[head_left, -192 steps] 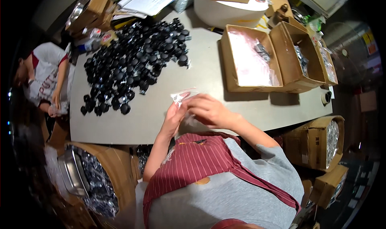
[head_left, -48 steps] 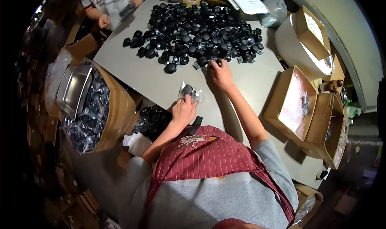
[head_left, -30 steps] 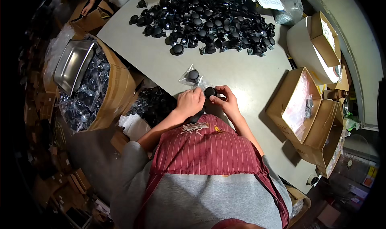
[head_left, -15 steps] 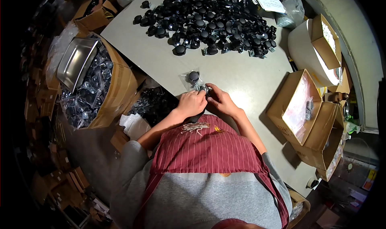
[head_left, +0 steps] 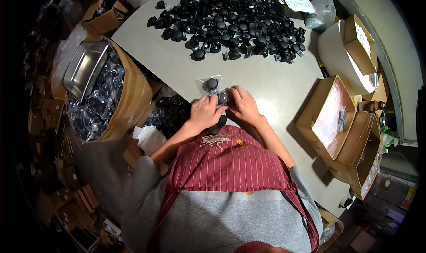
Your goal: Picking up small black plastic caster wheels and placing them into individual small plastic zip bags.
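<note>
A grey worktable (head_left: 266, 82) is filling the middle of the frame, with cartons crowding round it. At the left edge, a cardboard box (head_left: 128, 97) is holding bagged dark parts under a metal tray (head_left: 84, 69). Across the upper middle, a heap of black knobs (head_left: 235, 24) is spreading over the table.

Compared with a second and a half ago, the right hand (head_left: 244, 105) is no longer stretching up to that heap; it is now sitting low in the centre beside the left hand (head_left: 205, 113), so one knob seems to have been fetched and the bagging looks to be under way. A small clear bag (head_left: 212, 85) with a black knob inside is lying just above both hands, its lower end meeting the fingertips. The fingers of each hand are curling inward and closing on that lower end, though the exact pinch is hidden. At the right, open cartons (head_left: 328, 120) are waiting.
</note>
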A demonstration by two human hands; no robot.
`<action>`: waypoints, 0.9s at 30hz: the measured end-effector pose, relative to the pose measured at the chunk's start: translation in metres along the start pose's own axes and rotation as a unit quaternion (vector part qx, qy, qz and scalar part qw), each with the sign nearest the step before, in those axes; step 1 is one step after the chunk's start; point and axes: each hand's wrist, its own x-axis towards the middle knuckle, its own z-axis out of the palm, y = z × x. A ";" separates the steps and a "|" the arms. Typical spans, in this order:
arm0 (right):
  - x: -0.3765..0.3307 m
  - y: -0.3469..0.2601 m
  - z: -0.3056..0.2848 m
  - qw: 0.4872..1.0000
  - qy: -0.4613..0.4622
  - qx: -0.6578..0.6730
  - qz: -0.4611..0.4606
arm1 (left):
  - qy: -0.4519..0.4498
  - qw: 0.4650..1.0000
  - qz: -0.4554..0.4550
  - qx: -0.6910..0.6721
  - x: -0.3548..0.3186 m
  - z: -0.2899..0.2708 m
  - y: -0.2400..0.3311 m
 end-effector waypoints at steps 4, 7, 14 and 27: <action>0.011 0.008 0.003 0.998 -0.025 0.002 -0.065 | -0.024 0.998 -0.048 0.036 -0.012 0.001 -0.010; 0.011 0.014 0.014 0.996 -0.034 0.028 -0.072 | -0.026 0.999 -0.030 0.027 -0.011 0.000 -0.011; 0.010 0.019 0.040 0.998 0.018 0.012 -0.067 | 0.023 0.999 -0.043 -0.021 -0.006 0.012 -0.020; 0.045 0.028 0.038 0.993 -0.033 -0.050 -0.106 | 0.051 0.994 -0.098 -0.015 0.000 0.020 -0.029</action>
